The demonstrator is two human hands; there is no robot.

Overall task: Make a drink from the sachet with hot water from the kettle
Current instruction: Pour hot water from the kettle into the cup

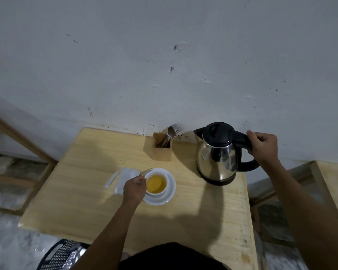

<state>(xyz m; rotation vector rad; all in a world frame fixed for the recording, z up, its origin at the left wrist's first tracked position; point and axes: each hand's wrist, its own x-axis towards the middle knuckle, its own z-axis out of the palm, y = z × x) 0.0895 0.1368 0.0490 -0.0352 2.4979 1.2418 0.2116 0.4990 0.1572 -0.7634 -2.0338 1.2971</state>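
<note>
A white cup point(158, 192) filled with yellow-orange liquid stands on a white saucer point(170, 191) in the middle of the wooden table point(98, 195). My left hand point(134, 189) rests at the cup's left side, fingers closed on what looks like a spoon or the cup's handle; which one I cannot tell. A steel kettle point(217, 156) with a black lid stands upright at the back right. My right hand point(262, 146) grips its black handle. A white sachet point(125, 178) lies flat left of the saucer, with a thin white stick packet point(111, 179) beside it.
A wooden holder point(162, 151) with spoons and forks stands against the wall, left of the kettle. Wooden frames flank the table on both sides. A dark plastic basket point(61, 254) sits on the floor at the near left.
</note>
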